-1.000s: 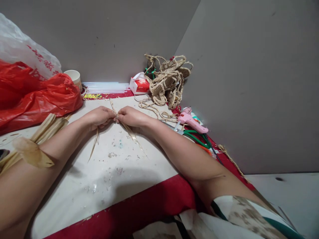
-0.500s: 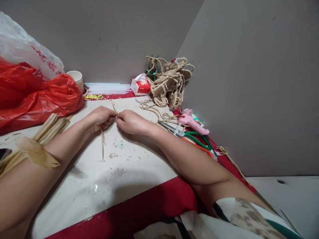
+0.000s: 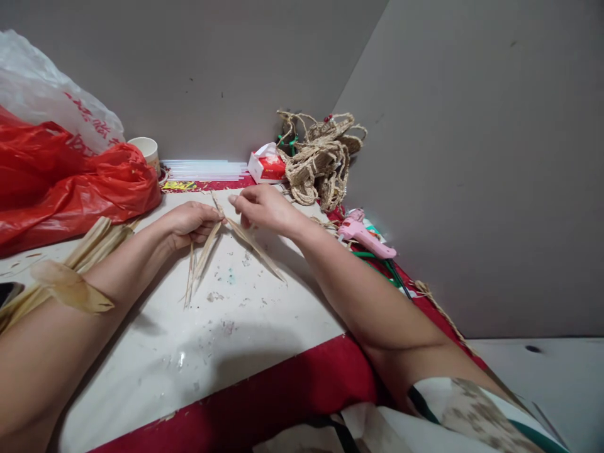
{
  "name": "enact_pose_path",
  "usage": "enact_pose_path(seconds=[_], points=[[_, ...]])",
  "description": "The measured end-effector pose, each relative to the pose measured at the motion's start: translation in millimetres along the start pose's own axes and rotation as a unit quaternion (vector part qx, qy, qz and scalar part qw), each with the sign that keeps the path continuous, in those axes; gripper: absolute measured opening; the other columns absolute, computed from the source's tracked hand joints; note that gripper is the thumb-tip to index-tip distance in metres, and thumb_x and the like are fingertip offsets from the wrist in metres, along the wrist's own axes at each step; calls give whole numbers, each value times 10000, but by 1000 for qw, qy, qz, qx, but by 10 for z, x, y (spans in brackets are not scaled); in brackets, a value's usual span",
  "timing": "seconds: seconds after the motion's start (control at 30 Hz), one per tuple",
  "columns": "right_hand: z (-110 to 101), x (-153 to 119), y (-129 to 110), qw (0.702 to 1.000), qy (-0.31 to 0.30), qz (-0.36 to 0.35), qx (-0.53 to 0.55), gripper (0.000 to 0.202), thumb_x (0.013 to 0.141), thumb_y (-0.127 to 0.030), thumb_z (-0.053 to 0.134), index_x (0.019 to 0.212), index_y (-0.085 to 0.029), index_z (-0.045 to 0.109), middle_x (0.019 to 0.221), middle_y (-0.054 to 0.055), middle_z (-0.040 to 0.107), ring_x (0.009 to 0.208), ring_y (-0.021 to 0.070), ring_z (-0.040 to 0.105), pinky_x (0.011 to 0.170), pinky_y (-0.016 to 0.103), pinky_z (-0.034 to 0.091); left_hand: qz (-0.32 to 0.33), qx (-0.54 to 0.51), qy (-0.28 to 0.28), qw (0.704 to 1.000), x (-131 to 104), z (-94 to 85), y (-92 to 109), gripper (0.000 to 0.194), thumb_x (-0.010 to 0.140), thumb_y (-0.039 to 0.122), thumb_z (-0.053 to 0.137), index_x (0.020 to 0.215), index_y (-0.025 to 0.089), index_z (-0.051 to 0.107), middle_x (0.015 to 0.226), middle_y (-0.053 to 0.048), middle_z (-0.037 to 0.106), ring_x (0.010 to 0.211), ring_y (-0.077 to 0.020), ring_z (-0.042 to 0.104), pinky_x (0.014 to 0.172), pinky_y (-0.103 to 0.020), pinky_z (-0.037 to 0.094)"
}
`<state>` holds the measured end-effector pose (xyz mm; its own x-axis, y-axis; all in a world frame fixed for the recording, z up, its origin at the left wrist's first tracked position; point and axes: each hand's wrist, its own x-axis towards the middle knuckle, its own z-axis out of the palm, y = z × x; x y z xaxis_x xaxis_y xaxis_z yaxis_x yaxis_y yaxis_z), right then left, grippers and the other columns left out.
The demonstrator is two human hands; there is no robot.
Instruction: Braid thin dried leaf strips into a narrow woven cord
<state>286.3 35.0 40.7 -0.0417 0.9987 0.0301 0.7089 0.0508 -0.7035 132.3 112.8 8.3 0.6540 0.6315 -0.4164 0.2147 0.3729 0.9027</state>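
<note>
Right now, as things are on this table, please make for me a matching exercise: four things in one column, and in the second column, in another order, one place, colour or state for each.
1. Left hand
2. Glue gun
3. Cup
4. Tissue box

A. Between clear sticks and braided cord
B. Pinching pale strips
C. Partly behind the red bag
D. Pink

Pairs: 1-B, 2-D, 3-C, 4-A

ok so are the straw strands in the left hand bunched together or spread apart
Spread apart: from the left hand's fingertips, some straw strands hang toward the near edge while another slants off to the right.
</note>
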Motion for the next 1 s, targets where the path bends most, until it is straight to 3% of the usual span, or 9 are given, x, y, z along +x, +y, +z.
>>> enact_pose_path(seconds=[0.07, 0.13, 0.23, 0.33, 0.5, 0.6, 0.77, 0.93, 1.0], points=[[98, 80, 73, 996, 36, 41, 65, 279, 924, -263, 481, 680, -137, 526, 615, 18, 567, 531, 81, 487, 516, 201, 360, 2, -6, -2, 1000, 12, -11, -4, 124, 749, 135, 610, 640, 122, 552, 448, 94, 231, 350, -18, 165, 343, -152, 122], [209, 126, 121, 980, -23, 88, 176, 262, 945, -263, 444, 721, -144, 509, 606, 6, 554, 467, 68, 452, 456, 192, 346, 5, -8, 0, 1000, 23, -23, -10, 190, 741, 141, 618, 594, 140, 498, 444, 93, 232, 350, -17, 164, 343, -153, 124], [282, 160, 179, 938, -105, 135, 301, 273, 962, -278, 397, 732, -158, 481, 472, -57, 416, 335, 44, 287, 342, 178, 224, 7, 1, -4, 1000, 30, -39, -18, 175, 723, 161, 642, 609, 139, 511, 441, 93, 239, 353, -19, 167, 348, -159, 124], [248, 192, 244, 924, -145, 153, 320, 307, 951, -278, 414, 679, -153, 483, 400, -90, 272, 310, 36, 180, 310, 168, 123, 6, 37, -17, 999, 21, -27, -24, 125, 732, 189, 642, 662, 125, 561, 443, 94, 244, 363, -24, 163, 363, -172, 112], [247, 235, 311, 886, -201, 188, 373, 347, 920, -228, 419, 581, -178, 364, 380, -90, 273, 300, 30, 158, 298, 159, 101, 40, 220, 44, 974, -26, 23, -27, 153, 751, 216, 607, 634, 155, 529, 450, 68, 332, 379, -47, 244, 403, -209, 166], [307, 231, 302, 888, -161, 199, 381, 316, 881, -172, 423, 568, -172, 384, 359, -91, 267, 291, 31, 161, 300, 155, 103, 66, 363, 50, 928, -70, 14, 31, 154, 760, 255, 576, 646, 151, 573, 492, 50, 400, 421, -62, 299, 441, -219, 212], [365, 203, 254, 907, -101, 197, 358, 246, 831, -149, 460, 587, -145, 491, 323, -90, 241, 293, 39, 156, 291, 163, 117, 86, 564, 54, 820, -195, 87, 211, 220, 778, 268, 497, 656, 143, 631, 553, 8, 512, 503, -106, 423, 505, -231, 298], [370, 187, 227, 879, -117, 216, 409, 355, 849, -142, 442, 520, -192, 317, 335, -84, 248, 305, 33, 151, 280, 154, 118, 68, 693, 101, 710, -293, 390, 159, 349, 822, 274, 411, 914, 105, 702, 892, -162, 699, 752, -237, 634, 600, -274, 391], [369, 186, 232, 868, -129, 225, 424, 379, 860, -146, 427, 519, -203, 270, 340, -82, 259, 305, 31, 157, 279, 148, 125, 57, 713, 119, 689, -293, 494, 64, 368, 817, 250, 416, 1017, 107, 689, 981, -197, 698, 840, -275, 657, 649, -290, 423]])
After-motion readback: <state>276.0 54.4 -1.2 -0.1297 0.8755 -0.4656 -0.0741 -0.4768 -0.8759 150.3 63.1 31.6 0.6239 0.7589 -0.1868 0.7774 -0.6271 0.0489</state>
